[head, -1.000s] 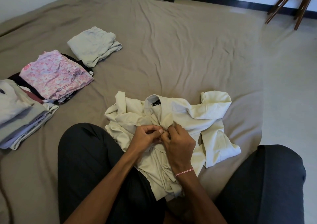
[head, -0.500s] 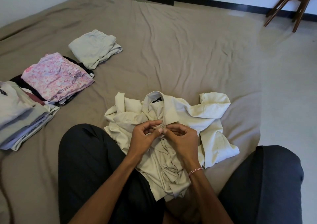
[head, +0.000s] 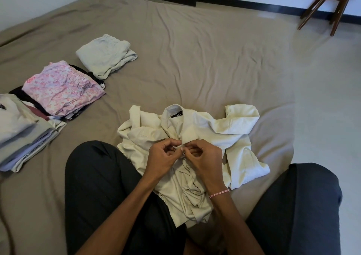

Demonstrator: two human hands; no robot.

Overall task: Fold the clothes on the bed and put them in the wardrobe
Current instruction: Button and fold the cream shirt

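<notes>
1. My left hand (head: pixel 164 157) and my right hand (head: pixel 203 159) meet fingertip to fingertip just below the collar. Each has its fingers curled and pinches a bit of the front edge of the cream shirt (head: pixel 224 133) between thumb and forefinger. Whether a button sits in that pinch I cannot tell; it is too small to see.
2. A red-and-white thread band (head: pixel 218 193) circles my right wrist.
3. The shirt lies crumpled and front up on the bed (head: pixel 195 59), with its collar away from me and a dark label (head: pixel 177 116) showing inside the neck. Its lower part bunches in folds under my forearms, toward my lap. One sleeve is doubled over on my left, and the other spreads out to my right, near the edge of the bed.
4. My left leg (head: pixel 101 186) and right leg (head: pixel 302 206), in dark trousers, lie on either side of the shirt. The left one touches the shirt's edge.
5. The sheet on the bed is taupe and wrinkled.
6. Well apart on my left lie folded clothes. Nearest is a stack of pale and grey pieces (head: pixel 23 135). Beside it a pink floral garment (head: pixel 60 87) tops a darker pile. Beyond that lies a folded pale green-grey piece (head: pixel 105 55).
7. Past the bed on the right is a pale floor (head: pixel 328 98), where dark wooden chair legs (head: pixel 322 10) stand in the far corner.
</notes>
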